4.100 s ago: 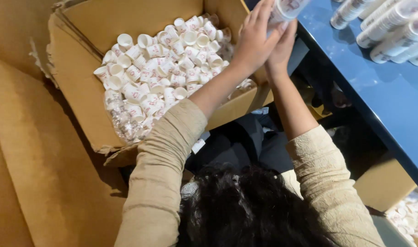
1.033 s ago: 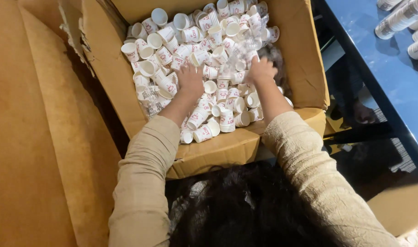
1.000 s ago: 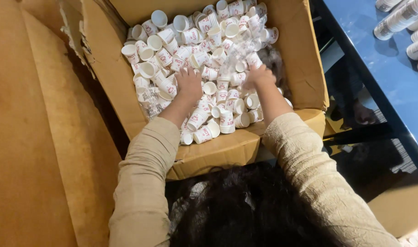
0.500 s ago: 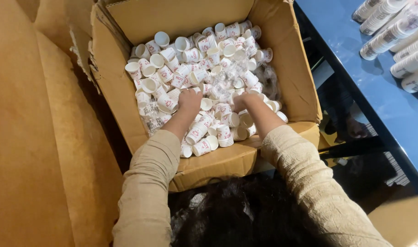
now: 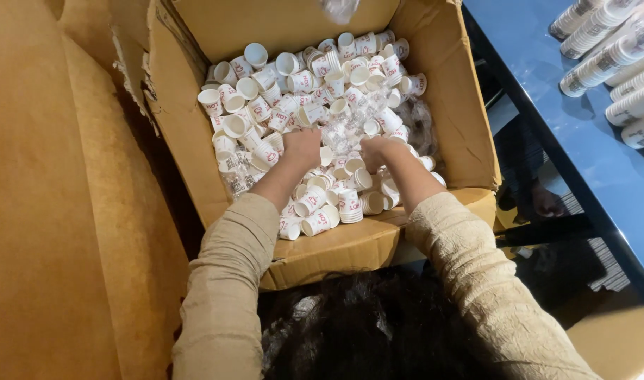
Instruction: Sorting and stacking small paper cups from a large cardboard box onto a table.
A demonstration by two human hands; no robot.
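Paper cups point(image 5: 315, 105) lie heaped loose in the cardboard box point(image 5: 195, 141) before me, filling it from six to twelve o'clock. My left hand point(image 5: 302, 148) and right hand point(image 5: 375, 149) dig in side by side; whether either grips one I cannot tell. Rough raking could crush cups or snag the clear plastic liner point(image 5: 350, 123).

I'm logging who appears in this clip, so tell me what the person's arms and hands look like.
Both arms wear long, beige knit sleeves, loose and creased, ending at the wrists. The left hand and right hand are bare: no gloves. No rings, watch or bracelets show.
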